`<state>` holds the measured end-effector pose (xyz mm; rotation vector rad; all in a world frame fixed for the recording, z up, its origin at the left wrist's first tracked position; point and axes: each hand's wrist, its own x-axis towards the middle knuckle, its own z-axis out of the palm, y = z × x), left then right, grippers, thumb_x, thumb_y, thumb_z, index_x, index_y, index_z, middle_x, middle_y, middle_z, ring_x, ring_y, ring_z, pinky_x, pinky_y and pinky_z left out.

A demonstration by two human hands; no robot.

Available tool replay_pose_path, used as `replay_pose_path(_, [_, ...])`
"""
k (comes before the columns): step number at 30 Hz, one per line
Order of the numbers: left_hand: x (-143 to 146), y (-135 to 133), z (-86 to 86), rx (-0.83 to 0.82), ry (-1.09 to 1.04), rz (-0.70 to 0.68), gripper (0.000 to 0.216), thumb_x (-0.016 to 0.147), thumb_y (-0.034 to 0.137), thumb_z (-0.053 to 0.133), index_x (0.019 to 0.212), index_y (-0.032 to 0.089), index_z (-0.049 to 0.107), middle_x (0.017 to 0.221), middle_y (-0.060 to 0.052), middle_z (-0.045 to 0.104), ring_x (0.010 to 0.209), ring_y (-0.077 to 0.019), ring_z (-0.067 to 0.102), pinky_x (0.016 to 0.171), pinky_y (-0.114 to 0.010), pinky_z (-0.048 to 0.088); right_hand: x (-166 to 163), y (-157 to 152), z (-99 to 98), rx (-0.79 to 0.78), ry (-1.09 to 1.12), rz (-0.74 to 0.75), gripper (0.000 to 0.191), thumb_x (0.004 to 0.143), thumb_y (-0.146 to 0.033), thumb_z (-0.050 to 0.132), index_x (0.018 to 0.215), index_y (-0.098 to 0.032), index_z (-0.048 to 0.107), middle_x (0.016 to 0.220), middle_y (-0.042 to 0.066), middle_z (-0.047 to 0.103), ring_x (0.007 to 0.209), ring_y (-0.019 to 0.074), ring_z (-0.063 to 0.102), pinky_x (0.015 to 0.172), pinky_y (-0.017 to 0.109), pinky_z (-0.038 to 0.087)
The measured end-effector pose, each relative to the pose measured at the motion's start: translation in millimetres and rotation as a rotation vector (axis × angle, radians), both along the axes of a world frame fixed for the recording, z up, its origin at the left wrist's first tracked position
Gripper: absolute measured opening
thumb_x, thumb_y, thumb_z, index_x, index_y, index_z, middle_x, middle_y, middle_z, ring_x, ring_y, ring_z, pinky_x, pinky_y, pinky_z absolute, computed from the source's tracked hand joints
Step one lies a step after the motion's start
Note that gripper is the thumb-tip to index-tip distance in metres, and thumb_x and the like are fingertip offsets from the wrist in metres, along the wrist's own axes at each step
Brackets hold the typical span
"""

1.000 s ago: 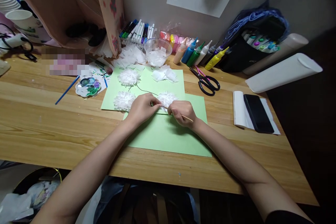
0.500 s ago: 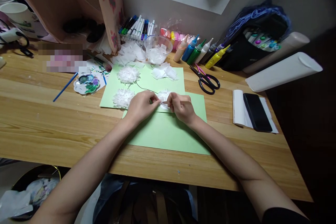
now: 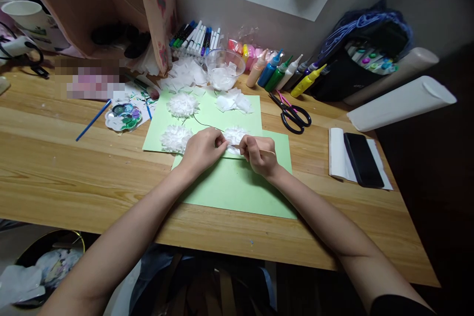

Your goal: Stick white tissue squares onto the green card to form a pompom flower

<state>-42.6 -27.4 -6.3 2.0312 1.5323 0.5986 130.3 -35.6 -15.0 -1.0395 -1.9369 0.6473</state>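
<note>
Between my two hands lies a white ruffled paper flower on the upper green sheet. My right hand is closed round a thin light-brown stick, whose tip points left at the flower's near edge. My left hand pinches thumb and fingertips together beside that tip; what is between them is too small to make out. Two similar paper flowers, the upper and the lower, sit to the left. A dark thread runs across the sheet toward my left hand.
White paper pieces lie on the sheet's far part, near a clear bowl. Black scissors, paint bottles and a phone are to the right. A paint palette and a blue brush lie left.
My right hand has shifted slightly right and down, turning so more of the stick shows. My left hand stays pinched at nearly the same spot.
</note>
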Motion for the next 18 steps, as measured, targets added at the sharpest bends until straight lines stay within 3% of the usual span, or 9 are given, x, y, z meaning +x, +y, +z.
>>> replay_pose_path(10, [0,0,2.6,-0.064,-0.022,0.015,0.018,0.081,0.029,0.053,0.072,0.018,0.063,0.077,-0.004,0.068,0.067,-0.0159,0.056,0.059,-0.028,0.038,-8,6,3.7,0.011,-0.054,0.03,0.056,0.096,-0.05,0.026,0.052,-0.021,0.046,0.042,-0.002,0.043,0.04,0.0103,0.042,0.049,0.027,0.033])
replay_pose_path(18, [-1,1,-1.8,-0.037,-0.037,0.016,0.018,0.081,0.029,0.052,0.073,0.017,0.064,0.076,-0.006,0.069,0.068,-0.017,0.058,0.061,-0.028,0.039,-16,18,10.0,-0.383,0.159,-0.158,0.054,0.092,-0.056,0.033,0.053,-0.021,0.049,0.036,-0.004,0.044,0.035,0.0099,0.045,0.044,0.026,0.037])
